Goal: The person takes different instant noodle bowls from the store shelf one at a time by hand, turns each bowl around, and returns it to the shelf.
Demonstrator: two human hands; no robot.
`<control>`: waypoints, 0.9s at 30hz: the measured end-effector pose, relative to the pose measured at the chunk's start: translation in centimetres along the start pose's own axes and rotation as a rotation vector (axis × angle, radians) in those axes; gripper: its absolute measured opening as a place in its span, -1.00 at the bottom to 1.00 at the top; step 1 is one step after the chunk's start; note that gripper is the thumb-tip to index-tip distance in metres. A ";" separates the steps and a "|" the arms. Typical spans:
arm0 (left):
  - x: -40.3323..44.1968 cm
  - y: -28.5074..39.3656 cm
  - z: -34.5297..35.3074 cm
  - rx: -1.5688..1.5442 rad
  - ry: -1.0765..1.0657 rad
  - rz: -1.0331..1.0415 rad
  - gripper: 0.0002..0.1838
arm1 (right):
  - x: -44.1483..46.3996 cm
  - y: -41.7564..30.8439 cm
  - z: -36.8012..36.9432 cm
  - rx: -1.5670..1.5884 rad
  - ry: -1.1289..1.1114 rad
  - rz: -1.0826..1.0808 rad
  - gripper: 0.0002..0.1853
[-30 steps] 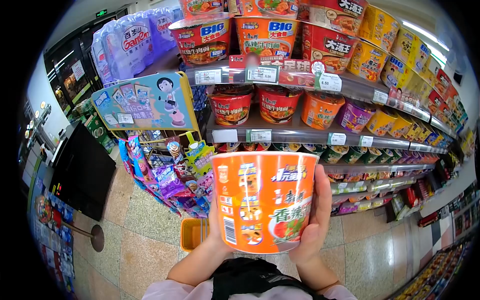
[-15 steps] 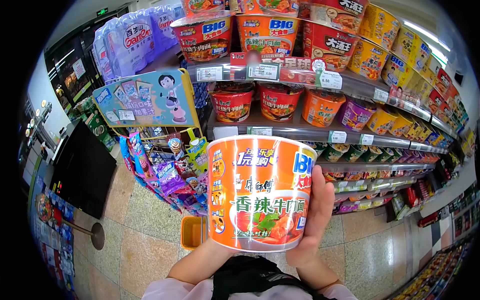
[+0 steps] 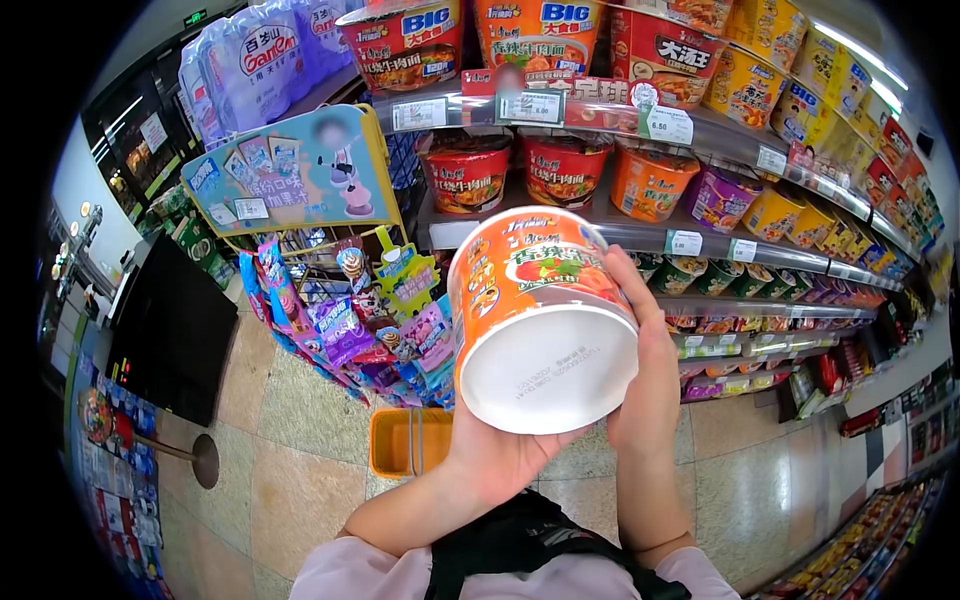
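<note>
Between my two hands is an orange instant noodle cup (image 3: 545, 290), tilted so its white bottom faces me. Small dark print shows on that bottom. My left hand (image 3: 500, 455) supports the cup from below and the left, its fingers mostly hidden behind it. My right hand (image 3: 645, 360) grips the cup's right side, fingers running up along the wall. Behind the cup, red noodle bowls (image 3: 465, 172) and an orange noodle bowl (image 3: 652, 185) stand on a shelf.
Shelves (image 3: 780, 190) of noodle cups curve away to the right. At the left stand a rack of snack bags (image 3: 345, 330) under a blue sign (image 3: 285, 175) and shrink-wrapped water bottles (image 3: 255, 65). An orange basket (image 3: 395, 440) sits on the tiled floor.
The noodle cup has tipped from upright, front label facing me, to bottom facing me. My left hand now shows beneath it. The view has shifted slightly, showing more of the basket.
</note>
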State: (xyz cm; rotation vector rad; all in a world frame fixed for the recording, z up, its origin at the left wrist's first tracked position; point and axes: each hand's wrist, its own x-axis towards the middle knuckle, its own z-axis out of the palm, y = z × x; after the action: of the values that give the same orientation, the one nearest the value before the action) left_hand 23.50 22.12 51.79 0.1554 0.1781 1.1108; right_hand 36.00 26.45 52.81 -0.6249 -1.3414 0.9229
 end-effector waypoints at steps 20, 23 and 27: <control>-0.6 0.1 -1.6 0.214 0.074 0.149 -0.41 | 0.7 0.1 -1.7 0.218 -0.029 -0.108 -0.36; -1.6 1.4 -2.9 0.205 0.062 0.172 -0.48 | 1.2 -0.5 -2.8 0.181 -0.093 -0.219 -0.32; -3.4 2.9 -4.0 0.372 0.034 0.085 -0.30 | 3.3 -2.1 -3.9 0.085 -0.342 -0.267 -0.36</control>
State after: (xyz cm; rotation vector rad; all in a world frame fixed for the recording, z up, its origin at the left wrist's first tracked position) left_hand 18.65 20.49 48.70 0.4793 0.4111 1.1575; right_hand 40.13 28.64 55.77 -0.2186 -1.6347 0.8872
